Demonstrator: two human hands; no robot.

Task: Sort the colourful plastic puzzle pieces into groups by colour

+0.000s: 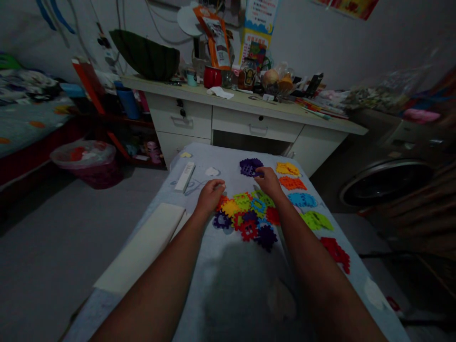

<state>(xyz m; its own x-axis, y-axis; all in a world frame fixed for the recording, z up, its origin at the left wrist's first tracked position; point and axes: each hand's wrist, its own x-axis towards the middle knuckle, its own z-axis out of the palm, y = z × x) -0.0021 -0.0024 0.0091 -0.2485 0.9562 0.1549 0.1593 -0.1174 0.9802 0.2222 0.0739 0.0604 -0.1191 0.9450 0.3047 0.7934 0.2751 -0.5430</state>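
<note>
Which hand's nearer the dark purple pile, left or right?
Right. The right hand is at the right edge of the dark purple pile; the left hand is apart from it, lower left in view, by the mixed pieces.

Purple toothed pieces [249, 166] beyond a loose multicoloured heap [250, 217]

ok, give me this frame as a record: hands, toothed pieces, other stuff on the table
left hand: at the left edge of the mixed heap; hold unclear
right hand: at the right edge of the purple pile; grip unclear
mixed heap: several colours, nearer the wearer than the purple pile
right side, far to near: yellow pile, orange pile, blue pile, green pile, red pile
left side: white box, pale slab
</note>
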